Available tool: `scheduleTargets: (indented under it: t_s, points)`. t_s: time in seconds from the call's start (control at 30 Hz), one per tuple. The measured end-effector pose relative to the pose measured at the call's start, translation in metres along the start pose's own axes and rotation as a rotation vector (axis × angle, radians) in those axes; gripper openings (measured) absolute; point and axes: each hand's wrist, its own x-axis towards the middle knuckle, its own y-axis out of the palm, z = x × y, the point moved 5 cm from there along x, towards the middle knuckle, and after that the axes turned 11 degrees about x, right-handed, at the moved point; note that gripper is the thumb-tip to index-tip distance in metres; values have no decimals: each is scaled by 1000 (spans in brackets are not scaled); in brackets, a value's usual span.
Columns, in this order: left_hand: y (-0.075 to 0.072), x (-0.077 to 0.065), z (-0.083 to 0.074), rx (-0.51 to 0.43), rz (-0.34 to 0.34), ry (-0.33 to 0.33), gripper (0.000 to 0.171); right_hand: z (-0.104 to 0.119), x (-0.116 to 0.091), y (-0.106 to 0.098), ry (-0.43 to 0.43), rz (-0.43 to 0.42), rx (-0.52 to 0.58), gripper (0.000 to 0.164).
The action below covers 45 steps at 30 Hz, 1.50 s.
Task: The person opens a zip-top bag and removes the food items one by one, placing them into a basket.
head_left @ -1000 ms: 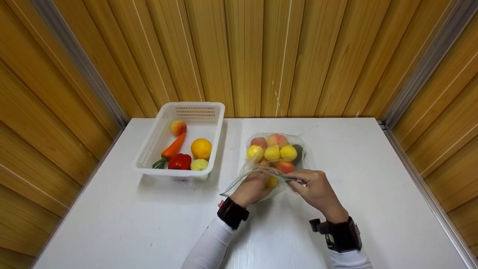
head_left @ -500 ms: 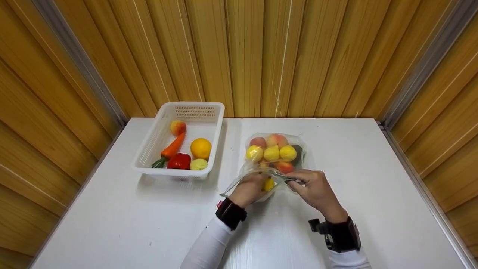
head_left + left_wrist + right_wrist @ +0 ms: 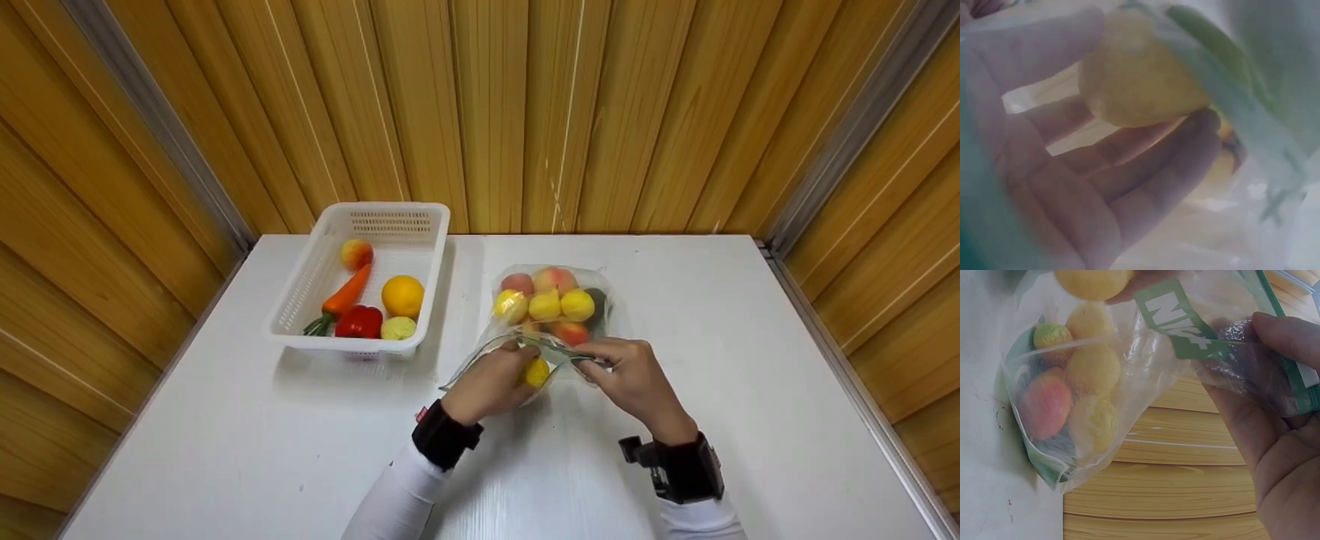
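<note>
A clear zip bag with a green printed label bulges with fruit at the table's centre. Through its plastic show yellow lemons, a peach, a red-orange fruit and a dark green one. My left hand reaches into the bag's mouth and holds a lemon between thumb and fingers; plastic veils this hand in the left wrist view. My right hand pinches the green zip edge at the right of the mouth, thumb on top.
A white plastic basket stands at the back left of the white table. In it lie a peach, a carrot, an orange, a red bell pepper and a pale yellow-green item. Wood-look panels surround the table.
My left hand has drawn back a little, left and toward me, and the lemon has shifted slightly the same way. The right hand keeps its pinch on the bag's edge.
</note>
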Motion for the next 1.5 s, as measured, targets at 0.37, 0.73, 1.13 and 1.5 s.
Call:
scheduleTargets:
  t_s: [0.37, 0.73, 1.13, 1.5]
  points:
    - [-50, -32, -14, -7, 23, 35, 40, 0, 0, -2, -12, -5, -13, 21]
    - [-107, -54, 11, -161, -1, 4, 50, 1, 0, -4, 8, -8, 15, 22]
    - [-162, -39, 70, -107, -62, -100, 50, 2, 1, -3, -3, -4, 11, 20]
    - [-168, -5, 145, -80, 96, -389, 47, 2, -1, -3, -8, 3, 8, 19]
